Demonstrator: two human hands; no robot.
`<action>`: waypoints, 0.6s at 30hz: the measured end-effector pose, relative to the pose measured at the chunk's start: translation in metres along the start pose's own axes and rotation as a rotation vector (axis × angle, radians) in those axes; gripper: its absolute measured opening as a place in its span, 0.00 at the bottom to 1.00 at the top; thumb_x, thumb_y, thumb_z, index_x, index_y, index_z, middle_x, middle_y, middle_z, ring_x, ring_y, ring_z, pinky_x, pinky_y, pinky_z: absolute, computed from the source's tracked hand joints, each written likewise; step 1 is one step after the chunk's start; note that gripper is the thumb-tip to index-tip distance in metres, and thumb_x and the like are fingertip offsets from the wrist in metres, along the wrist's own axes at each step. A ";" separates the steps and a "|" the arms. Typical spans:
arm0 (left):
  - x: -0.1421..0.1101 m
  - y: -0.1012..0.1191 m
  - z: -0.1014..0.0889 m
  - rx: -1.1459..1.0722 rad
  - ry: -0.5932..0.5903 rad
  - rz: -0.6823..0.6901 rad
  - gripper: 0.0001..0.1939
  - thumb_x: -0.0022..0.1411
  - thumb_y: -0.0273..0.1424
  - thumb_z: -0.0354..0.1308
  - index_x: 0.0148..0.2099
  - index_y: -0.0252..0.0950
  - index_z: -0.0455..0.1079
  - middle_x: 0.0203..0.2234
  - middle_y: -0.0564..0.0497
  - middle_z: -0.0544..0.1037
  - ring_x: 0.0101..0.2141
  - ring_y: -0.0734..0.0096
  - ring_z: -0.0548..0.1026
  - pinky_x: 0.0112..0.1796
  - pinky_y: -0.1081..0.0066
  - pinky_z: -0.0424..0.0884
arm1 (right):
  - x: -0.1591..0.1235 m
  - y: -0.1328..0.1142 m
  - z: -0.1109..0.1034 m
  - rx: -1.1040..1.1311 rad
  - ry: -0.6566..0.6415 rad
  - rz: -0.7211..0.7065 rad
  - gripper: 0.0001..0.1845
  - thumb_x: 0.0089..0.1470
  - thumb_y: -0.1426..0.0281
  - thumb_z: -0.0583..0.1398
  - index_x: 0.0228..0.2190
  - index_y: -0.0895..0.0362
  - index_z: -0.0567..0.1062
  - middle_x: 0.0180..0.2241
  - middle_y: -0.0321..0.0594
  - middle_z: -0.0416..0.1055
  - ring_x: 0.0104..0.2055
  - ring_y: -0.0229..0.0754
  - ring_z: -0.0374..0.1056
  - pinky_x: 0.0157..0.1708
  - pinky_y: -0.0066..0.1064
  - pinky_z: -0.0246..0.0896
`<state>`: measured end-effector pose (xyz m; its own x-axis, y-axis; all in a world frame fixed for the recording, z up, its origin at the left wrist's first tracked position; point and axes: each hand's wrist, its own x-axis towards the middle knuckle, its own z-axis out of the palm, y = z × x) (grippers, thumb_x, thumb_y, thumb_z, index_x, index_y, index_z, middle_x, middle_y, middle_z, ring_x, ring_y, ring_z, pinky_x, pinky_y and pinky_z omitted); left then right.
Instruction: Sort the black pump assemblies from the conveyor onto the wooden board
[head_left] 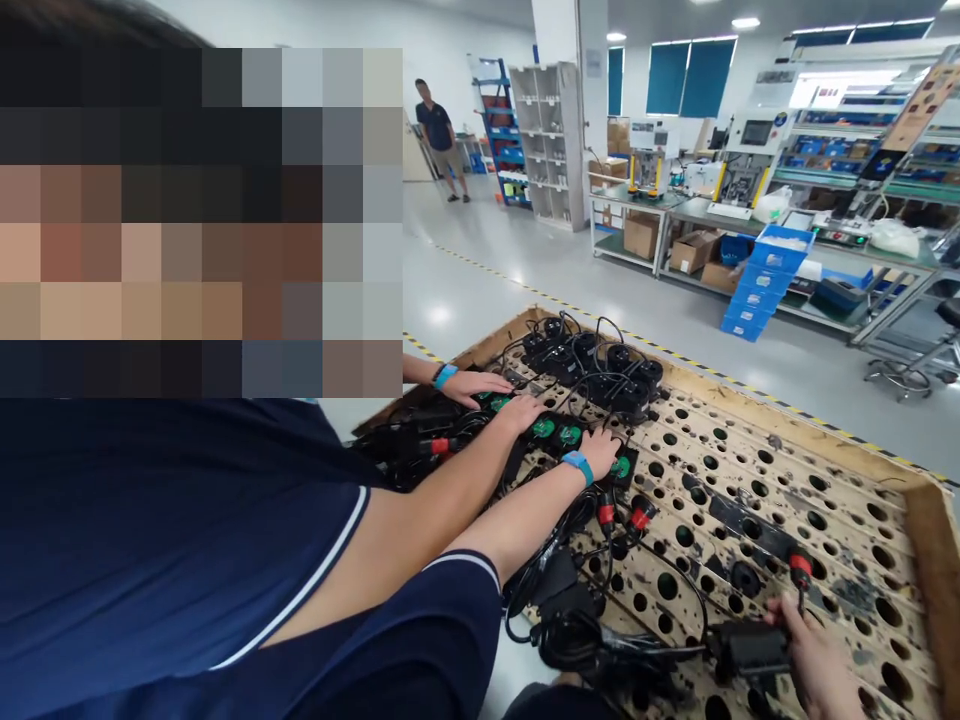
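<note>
My left hand [600, 455], with a blue wristband, reaches in from the lower left. Its fingers curl over the right part of a black power strip [622, 467] with round green sockets. At the lower right, my right hand [814, 645] is closed around the black cable just below a red-and-black plug [800, 568]. A black box [750, 648] on a cable lies against that hand's left side. Two more red-collared plugs [606, 512] lie below the power strip. A co-worker's two hands [519, 412] rest on the strip's left part.
The table [757, 430] has a perforated wooden top and a raised wooden rim. Black round sockets with looped cables [592, 365] lie at its far side. Coiled cables [577, 640] lie at the near edge. A co-worker [187, 520] fills the left; another person [436, 130] stands far back.
</note>
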<state>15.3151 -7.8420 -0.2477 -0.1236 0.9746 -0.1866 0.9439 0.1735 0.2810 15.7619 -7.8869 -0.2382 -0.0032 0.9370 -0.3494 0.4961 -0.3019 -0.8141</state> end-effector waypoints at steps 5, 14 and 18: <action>-0.007 0.001 0.005 -0.016 0.019 0.007 0.17 0.65 0.34 0.60 0.55 0.39 0.72 0.54 0.35 0.72 0.59 0.43 0.63 0.59 0.37 0.56 | 0.029 0.013 0.001 -0.324 -0.063 -0.061 0.17 0.39 0.45 0.59 0.18 0.44 0.71 0.11 0.35 0.57 0.14 0.58 0.65 0.21 0.53 0.66; -0.010 -0.037 -0.017 -0.156 -0.011 0.127 0.77 0.17 0.47 0.82 0.71 0.37 0.54 0.69 0.28 0.54 0.68 0.25 0.45 0.64 0.35 0.44 | 0.038 -0.101 0.105 -0.736 -0.093 -0.809 0.26 0.59 0.54 0.55 0.49 0.60 0.75 0.51 0.60 0.73 0.56 0.59 0.68 0.58 0.50 0.63; -0.011 -0.065 -0.027 -0.070 -0.123 0.061 0.78 0.15 0.35 0.83 0.71 0.38 0.52 0.68 0.27 0.55 0.68 0.23 0.46 0.62 0.33 0.49 | 0.042 -0.169 0.198 -0.859 -0.418 -0.805 0.38 0.55 0.68 0.61 0.66 0.56 0.61 0.70 0.51 0.52 0.72 0.56 0.46 0.66 0.53 0.50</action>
<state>15.2470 -7.8600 -0.2381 -0.0244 0.9597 -0.2800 0.9244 0.1283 0.3591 15.5064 -7.8317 -0.2069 -0.7660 0.6270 -0.1418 0.6307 0.6904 -0.3545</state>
